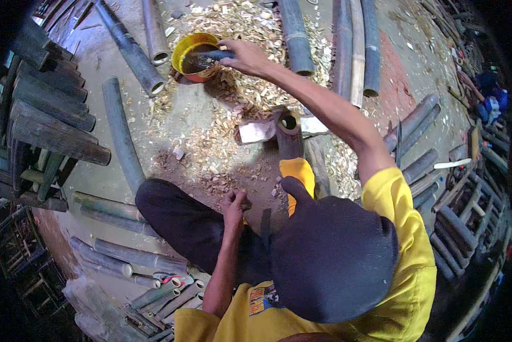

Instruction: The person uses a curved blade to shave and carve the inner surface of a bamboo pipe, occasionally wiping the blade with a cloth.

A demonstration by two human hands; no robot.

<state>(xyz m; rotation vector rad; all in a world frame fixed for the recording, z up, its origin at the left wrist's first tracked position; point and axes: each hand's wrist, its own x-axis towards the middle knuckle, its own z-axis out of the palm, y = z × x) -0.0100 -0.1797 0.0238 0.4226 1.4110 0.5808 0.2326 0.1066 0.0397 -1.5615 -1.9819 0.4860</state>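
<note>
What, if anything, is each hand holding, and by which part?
The right hand holds a dark tool by the end beyond the bucket's rim. The left hand is curled; whether it holds anything cannot be told.

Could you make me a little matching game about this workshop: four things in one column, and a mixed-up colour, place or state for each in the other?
Things:
1. right hand
2. left hand
3. bucket
4. wood chips

Descriptions:
A. pale, scattered over the floor
B. fingers curled in, near a dark trouser leg
C. yellow on the inside
D. gripping a dark tool

Right pairs: 1-D, 2-B, 3-C, 4-A.
</note>
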